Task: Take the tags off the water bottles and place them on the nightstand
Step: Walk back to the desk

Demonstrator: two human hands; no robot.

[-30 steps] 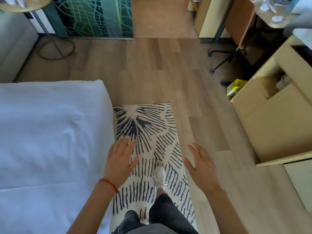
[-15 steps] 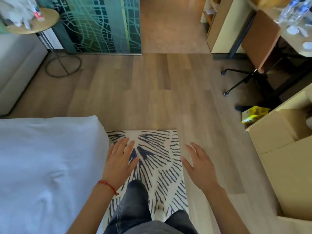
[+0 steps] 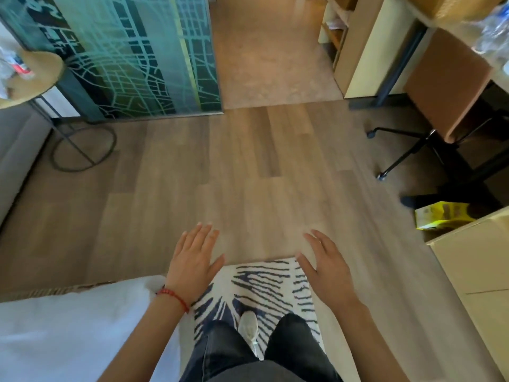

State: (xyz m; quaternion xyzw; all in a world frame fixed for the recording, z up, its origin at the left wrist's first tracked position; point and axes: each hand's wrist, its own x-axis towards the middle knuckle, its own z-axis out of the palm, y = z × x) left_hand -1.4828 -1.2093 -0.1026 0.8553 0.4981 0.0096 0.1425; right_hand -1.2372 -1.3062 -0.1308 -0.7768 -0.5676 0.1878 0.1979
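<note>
While I look down from the head view, both hands hang palm-down over the floor, holding nothing. Left hand (image 3: 192,264): fingers (image 3: 202,235) straight and close together, thumb out, red bracelet (image 3: 173,296) at the wrist. Right hand (image 3: 327,267): fingers (image 3: 319,241) straight, slightly apart. Below the fingertips lies the striped rug (image 3: 270,285); left of the left fingers, the white bed (image 3: 68,334). Far beyond the right fingers, at the top right edge, blurred clear water bottles (image 3: 494,37) sit on a tabletop (image 3: 468,26) (tags not discernible). Yellow box (image 3: 438,215) on the floor, right of the right fingers.
</note>
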